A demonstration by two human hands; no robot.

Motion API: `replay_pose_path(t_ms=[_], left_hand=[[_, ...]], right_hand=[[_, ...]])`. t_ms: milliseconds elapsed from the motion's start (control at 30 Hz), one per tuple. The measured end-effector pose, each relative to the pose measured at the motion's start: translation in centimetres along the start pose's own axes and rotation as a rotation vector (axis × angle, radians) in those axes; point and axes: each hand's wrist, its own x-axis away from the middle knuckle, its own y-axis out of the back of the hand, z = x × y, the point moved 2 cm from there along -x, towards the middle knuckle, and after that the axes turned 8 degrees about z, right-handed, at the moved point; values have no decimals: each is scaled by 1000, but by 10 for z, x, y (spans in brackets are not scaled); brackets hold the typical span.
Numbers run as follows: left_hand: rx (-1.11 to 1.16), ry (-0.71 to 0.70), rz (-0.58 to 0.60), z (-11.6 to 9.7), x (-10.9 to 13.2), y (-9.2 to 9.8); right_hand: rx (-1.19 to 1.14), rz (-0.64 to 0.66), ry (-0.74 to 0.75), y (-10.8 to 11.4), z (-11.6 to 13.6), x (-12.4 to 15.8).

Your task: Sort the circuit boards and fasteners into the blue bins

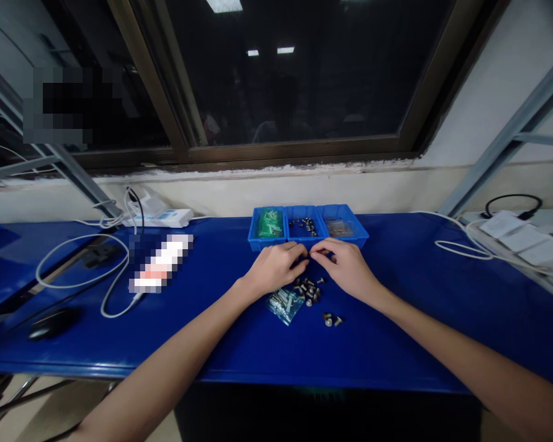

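Note:
My left hand and my right hand meet just in front of the blue bins, fingertips almost touching. Fingers on both are pinched; anything between them is too small to make out. Below them on the table lies a loose pile of short metal screws. A few more screws sit apart, nearer the front edge. Beside the pile, under my left wrist, is a small clear plastic bag of silver fastener-like parts. The middle blue bin holds scattered small screws.
The left blue bin contains a green bag; the right blue bin contains thin metal parts. Leftward are a blurred-out phone-like object on a white cable, a black mouse and a power strip.

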Motion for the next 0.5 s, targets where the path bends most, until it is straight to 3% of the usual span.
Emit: replay_pose_path(t_ms=[300, 500], left_hand=[[9, -18, -55, -2, 0, -1], [48, -15, -66, -2, 0, 1]], right_hand=[[-339, -32, -134, -7, -3, 2], [-313, -47, -93, -5, -2, 2]])
